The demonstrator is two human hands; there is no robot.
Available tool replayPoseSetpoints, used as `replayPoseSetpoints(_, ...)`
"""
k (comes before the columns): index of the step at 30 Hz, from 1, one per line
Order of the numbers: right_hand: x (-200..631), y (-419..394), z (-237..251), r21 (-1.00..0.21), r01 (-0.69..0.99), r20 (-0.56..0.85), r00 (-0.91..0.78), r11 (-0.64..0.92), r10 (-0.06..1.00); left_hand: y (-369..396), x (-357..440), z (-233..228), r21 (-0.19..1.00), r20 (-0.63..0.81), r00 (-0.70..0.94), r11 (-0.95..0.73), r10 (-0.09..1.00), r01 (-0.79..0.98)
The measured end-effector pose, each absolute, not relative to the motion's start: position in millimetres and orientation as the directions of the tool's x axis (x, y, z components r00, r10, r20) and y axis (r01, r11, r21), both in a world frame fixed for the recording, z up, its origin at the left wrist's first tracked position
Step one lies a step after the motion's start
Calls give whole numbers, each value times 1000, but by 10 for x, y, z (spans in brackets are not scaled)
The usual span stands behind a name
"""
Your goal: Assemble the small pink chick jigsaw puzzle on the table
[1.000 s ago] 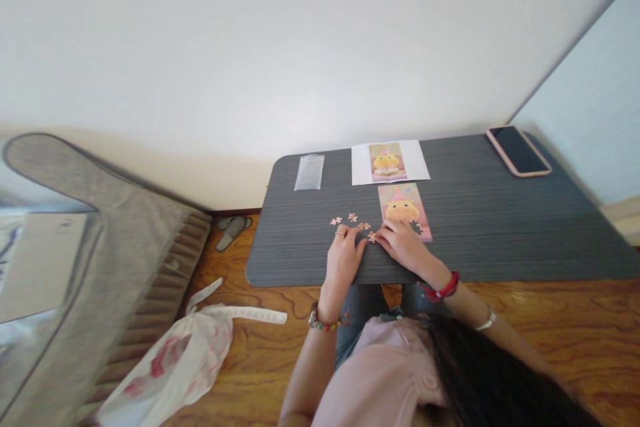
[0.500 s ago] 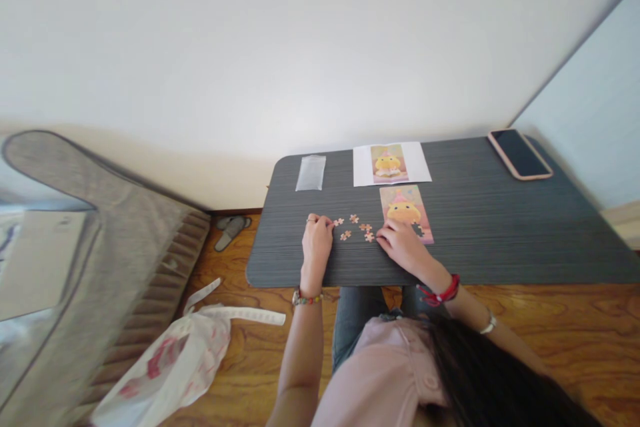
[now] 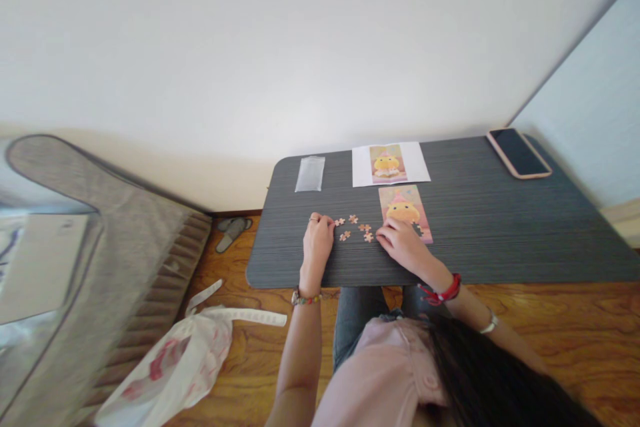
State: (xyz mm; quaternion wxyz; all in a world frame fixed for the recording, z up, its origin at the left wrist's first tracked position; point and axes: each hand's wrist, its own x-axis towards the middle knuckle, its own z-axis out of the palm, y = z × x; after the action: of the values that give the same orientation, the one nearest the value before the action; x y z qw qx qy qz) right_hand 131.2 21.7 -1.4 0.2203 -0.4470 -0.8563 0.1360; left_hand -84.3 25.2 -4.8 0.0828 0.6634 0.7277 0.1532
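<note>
Nearest, the left hand [image 3: 317, 240] rests on the table [image 3: 475, 227], fingers curled; whether it pinches a piece cannot be told. The right hand [image 3: 400, 243] lies flat, fingertips on the lower left corner of the puzzle [image 3: 405, 212], grasping nothing visible. Between them, at three o'clock from the left hand, lie the loose pieces [image 3: 356, 228]. The step appears to be piece selection; fitting next would call for matching shape and colour. Farther, at twelve o'clock: the reference picture [image 3: 391, 164], a clear bag [image 3: 310, 173]; at two o'clock, a phone [image 3: 519, 152].

Both hands rest on the dark table [image 3: 500, 227], left hand [image 3: 317, 241] beside 5 loose puzzle pieces [image 3: 354, 228].
</note>
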Motion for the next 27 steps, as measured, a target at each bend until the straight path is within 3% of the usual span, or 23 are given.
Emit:
replayPoseSetpoints(6, 1354, 260, -42, -488, 675, 310, -458, 553, 833, 151, -723, 61, 407, 176, -72, -6, 982, 913)
replayPoseSetpoints(11, 1492, 318, -53, -502, 646, 377, -434, 574, 818, 57, -362, 141, 440, 202, 90, -172, 975, 881)
replayPoseSetpoints(19, 1800, 215, 35, -403, 728, 369, -426, 555, 826, 83, 46, 138, 382, 195, 263, -320, 945, 867)
replayPoseSetpoints(27, 1971, 190, -6, -368, 771, 349, -404, 520, 846, 163, 218, 92, 336, 142, 328, -357, 934, 872)
